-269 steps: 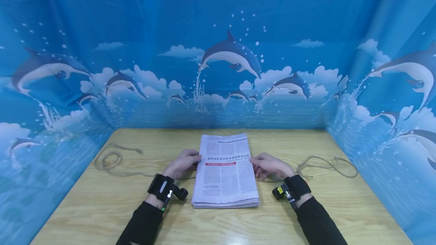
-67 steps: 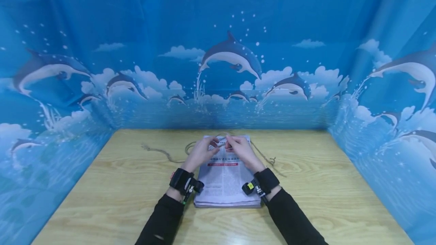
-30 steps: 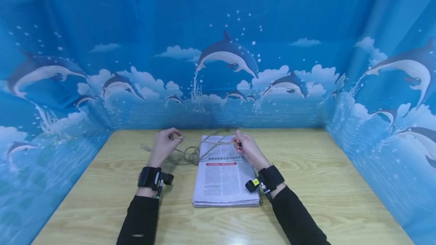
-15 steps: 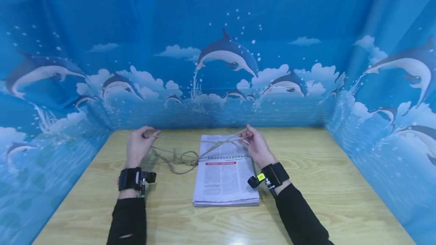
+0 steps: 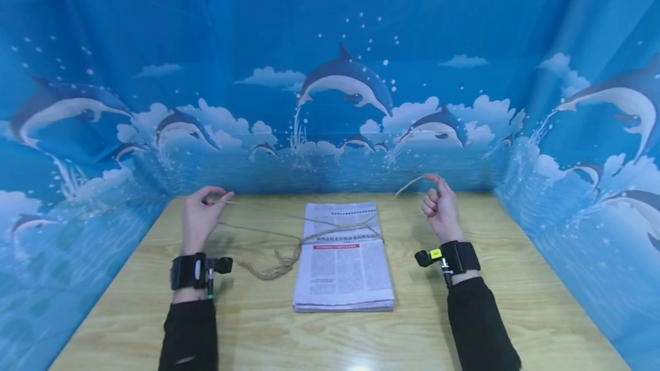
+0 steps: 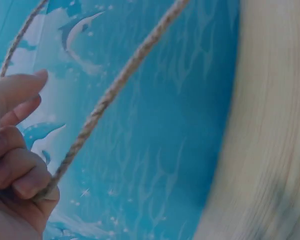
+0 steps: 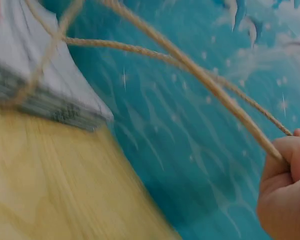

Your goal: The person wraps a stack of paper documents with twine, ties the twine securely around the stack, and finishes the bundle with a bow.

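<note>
A stack of newspapers [image 5: 342,279] lies on the table, a thin twisted rope [image 5: 330,236] crossing its upper part. My left hand [image 5: 201,216] is raised left of the stack, fingers curled round the rope; the left wrist view shows one strand [image 6: 107,97] entering the curled fingers and another near the thumb. My right hand [image 5: 440,206], up at the right, grips more rope between curled fingers and thumb. Two strands [image 7: 205,77] lead to it in the right wrist view. The rope's frayed tail [image 5: 270,273] rests left of the stack. The paper's underside is hidden.
The wooden table [image 5: 319,342] has its back edge against a blue curtain [image 5: 330,170] printed with dolphins, which also hangs along both sides. Each wrist wears a black strap with a small camera [image 5: 425,257].
Both hands have left the stack's middle and moved apart, the left leftward, the right rightward and up. The tangled loops beside the papers have drawn out into straighter strands.
</note>
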Demonstrator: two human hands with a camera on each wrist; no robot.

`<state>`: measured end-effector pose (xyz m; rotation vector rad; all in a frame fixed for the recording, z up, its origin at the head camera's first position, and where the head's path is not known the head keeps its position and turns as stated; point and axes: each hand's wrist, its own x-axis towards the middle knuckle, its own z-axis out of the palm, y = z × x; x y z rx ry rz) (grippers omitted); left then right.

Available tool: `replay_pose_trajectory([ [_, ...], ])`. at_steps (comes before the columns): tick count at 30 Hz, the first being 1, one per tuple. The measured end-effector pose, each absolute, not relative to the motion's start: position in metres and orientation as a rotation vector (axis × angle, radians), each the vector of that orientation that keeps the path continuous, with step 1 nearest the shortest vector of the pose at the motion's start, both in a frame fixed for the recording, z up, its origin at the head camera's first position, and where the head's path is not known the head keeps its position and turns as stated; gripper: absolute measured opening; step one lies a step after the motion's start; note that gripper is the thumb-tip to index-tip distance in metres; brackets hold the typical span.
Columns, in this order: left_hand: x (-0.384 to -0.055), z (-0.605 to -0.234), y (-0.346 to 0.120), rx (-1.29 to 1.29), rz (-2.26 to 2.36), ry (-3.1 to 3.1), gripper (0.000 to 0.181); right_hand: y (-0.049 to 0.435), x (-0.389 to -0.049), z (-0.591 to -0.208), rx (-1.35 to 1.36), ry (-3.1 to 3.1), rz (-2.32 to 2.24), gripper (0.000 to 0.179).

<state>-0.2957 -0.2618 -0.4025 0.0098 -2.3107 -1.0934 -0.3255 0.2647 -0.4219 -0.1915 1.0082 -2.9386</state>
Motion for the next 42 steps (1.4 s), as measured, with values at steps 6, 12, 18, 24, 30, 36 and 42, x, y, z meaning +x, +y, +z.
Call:
replay_pose_trajectory([
  [6, -0.290, -0.401, -0.282, 0.130, -1.222, -2.289, 0.033, 0.293, -0.325, -0.422, -0.165, 0.973, -3.096, 0.025],
  [12, -0.290, -0.400, -0.293, 0.248, -1.834, -2.118, 0.044, 0.308, -0.322, -0.422, -0.098, 0.991, -3.255, 0.027],
  [18, -0.291, -0.404, -0.293, 0.196, -1.206, -2.645, 0.075, 0.316, -0.320, -0.425, 0.025, 1.215, -3.306, 0.034],
  [24, -0.289, -0.409, -0.283, -0.025, -0.682, -2.956, 0.067, 0.316, -0.324, -0.431, 0.369, 2.221, -2.570, 0.044],
  [30, -0.292, -0.429, -0.274, -0.071, -0.687, -3.219, 0.049, 0.308, -0.323, -0.442, 0.161, 2.803, -1.560, 0.055],
  [36, -0.297, -0.436, -0.253, -0.151, -0.619, -3.235, 0.075, 0.289, -0.324, -0.440, -0.145, 2.955, -1.242, 0.047],
  [42, -0.299, -0.442, -0.219, -0.426, -0.654, -3.232, 0.054, 0.254, -0.322, -0.441, -0.550, 2.770, -1.167, 0.039],
])
